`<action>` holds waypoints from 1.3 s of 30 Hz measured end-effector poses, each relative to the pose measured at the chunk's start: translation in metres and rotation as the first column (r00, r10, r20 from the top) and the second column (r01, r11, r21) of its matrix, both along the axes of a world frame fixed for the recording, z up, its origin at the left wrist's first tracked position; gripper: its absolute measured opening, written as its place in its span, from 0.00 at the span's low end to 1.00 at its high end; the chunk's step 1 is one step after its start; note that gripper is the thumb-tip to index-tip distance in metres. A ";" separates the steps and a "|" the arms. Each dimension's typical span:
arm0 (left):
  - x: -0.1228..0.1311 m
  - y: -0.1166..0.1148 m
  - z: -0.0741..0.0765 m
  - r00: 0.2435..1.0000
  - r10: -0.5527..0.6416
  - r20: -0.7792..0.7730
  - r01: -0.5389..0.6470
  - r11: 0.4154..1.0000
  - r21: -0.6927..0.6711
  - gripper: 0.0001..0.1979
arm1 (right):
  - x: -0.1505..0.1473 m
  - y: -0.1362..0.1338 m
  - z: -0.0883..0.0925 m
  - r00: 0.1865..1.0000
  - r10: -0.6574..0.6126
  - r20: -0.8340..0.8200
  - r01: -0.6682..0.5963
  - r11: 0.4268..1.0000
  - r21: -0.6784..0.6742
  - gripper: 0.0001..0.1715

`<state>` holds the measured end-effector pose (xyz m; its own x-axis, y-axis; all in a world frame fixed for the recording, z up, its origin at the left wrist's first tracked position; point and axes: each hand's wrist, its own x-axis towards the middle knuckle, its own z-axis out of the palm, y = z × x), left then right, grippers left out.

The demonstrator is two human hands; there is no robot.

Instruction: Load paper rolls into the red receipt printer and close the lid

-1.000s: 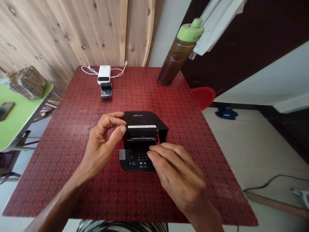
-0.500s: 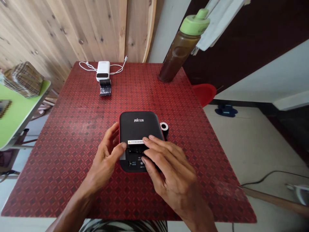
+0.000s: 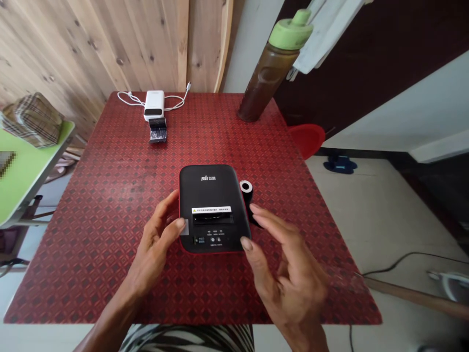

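A black label printer [image 3: 207,193] with red sides and a white warning strip above its paper slot lies on the red patterned table [image 3: 120,166]. My left hand [image 3: 156,244] grips its left edge, thumb on the top face and fingers down the side. At the printer's front right corner is my right hand [image 3: 293,266], holding nothing, with thumb and fingers apart. Its thumb tip is close to the corner; whether it touches, I cannot tell. Against the printer's right side stands a small roll [image 3: 246,187] with a white end and dark outside, partly hidden.
At the back left lie a white power bank [image 3: 154,105] with a cable and a dark curled strip [image 3: 158,130]. A tall brown bottle [image 3: 269,68] with a green lid stands at the back right. A red stool [image 3: 309,139] shows beyond the right edge; a green table [image 3: 25,173] is at left.
My right hand has come off the printer's front part and moved right, its fingers spreading. This uncovers the slot and buttons. My left hand keeps its hold.
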<state>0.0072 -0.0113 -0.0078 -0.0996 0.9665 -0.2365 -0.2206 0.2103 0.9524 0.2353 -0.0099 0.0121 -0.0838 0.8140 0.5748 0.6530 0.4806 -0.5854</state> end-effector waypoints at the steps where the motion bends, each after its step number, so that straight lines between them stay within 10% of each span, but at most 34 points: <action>1: 0.000 -0.003 0.000 1.000 0.000 0.006 0.000 1.000 -0.001 0.29 | 0.001 -0.005 -0.004 0.998 -0.053 -0.026 0.051 0.997 -0.058 0.19; 6: -0.002 -0.004 0.005 1.000 0.009 -0.017 -0.009 1.000 -0.021 0.30 | -0.005 -0.025 -0.021 0.982 -0.142 -0.121 0.106 0.959 -0.263 0.24; 39: 0.001 0.004 0.016 0.998 0.037 0.057 -0.035 0.998 -0.042 0.30 | -0.011 -0.029 -0.029 0.973 -0.160 -0.167 0.113 0.959 -0.259 0.24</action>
